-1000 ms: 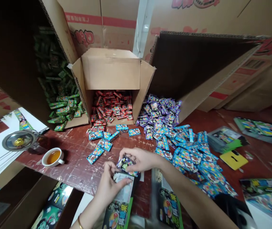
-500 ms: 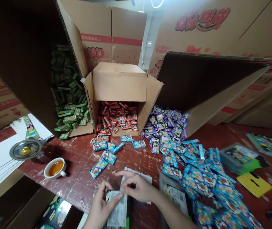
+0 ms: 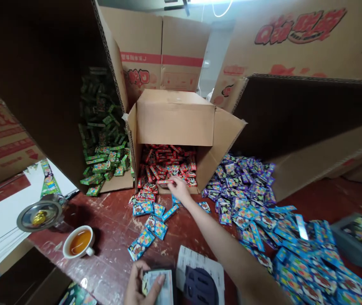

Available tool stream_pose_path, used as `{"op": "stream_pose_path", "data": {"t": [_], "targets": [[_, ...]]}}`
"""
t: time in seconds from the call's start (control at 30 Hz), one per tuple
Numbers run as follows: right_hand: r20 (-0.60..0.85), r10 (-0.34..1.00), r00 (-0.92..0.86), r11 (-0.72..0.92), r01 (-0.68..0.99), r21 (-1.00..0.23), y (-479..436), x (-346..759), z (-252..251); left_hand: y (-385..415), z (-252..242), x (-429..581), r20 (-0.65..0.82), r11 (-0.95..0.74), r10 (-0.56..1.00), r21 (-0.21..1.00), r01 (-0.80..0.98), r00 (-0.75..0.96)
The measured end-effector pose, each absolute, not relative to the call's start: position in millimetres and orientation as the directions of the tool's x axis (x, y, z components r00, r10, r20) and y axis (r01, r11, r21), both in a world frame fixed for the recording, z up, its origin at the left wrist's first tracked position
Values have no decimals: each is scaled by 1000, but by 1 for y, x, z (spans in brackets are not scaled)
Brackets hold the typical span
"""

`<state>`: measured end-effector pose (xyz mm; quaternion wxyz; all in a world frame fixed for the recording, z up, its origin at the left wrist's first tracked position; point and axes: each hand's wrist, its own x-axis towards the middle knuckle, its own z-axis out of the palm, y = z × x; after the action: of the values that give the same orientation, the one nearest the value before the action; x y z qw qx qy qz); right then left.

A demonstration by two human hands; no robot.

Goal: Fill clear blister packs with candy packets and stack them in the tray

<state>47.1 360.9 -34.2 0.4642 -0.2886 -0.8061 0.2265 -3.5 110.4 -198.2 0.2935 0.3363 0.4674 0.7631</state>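
Observation:
My left hand (image 3: 139, 286) grips a dark-edged flat box (image 3: 164, 284) with a pale printed face, its thumb lying across the top; the bottom of the picture cuts it off. Stretched forward, my right hand (image 3: 178, 187) pinches one small red packet (image 3: 164, 182) at the mouth of the middle carton (image 3: 176, 123). Behind its fingers lies a heap of red packets (image 3: 158, 157). A few blue packets (image 3: 142, 243) lie on the table below that forearm.
Green packets (image 3: 104, 163) spill from the left carton, purple packets (image 3: 244, 180) from the right one. Many blue packets (image 3: 310, 271) cover the table's right side. A tea cup (image 3: 78, 241) and a metal strainer (image 3: 39, 215) stand left. A white sheet with a dark slotted object (image 3: 201, 286) lies centrally.
My right hand has left the box in my left hand and reached forward to the red packets, where it now pinches one. The left hand keeps hold; the view has shifted.

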Motion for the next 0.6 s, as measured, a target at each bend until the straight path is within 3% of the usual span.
{"op": "stream_pose_path", "data": {"t": [0.13,0.3,0.37,0.5,0.6], "targets": [[556,732,-395,640,119,-759,324,108,-61,112,-196,-8,292,-399,791,912,-92,-538],[453,667,-591,486,-115,-866,248,158,-72,104,-188,1,357,-355,856,932,77,-375],[438,585,-682,541,-74,-838,222,164,-65,96,-183,7,376,-360,852,926,115,-363],[383,408,-829,782,100,-615,190,156,-46,79,-176,19,398,-380,850,917,121,-345],[379,431,-819,741,82,-667,181,146,-48,71,-175,22,419,-398,852,908,129,-316]]}}
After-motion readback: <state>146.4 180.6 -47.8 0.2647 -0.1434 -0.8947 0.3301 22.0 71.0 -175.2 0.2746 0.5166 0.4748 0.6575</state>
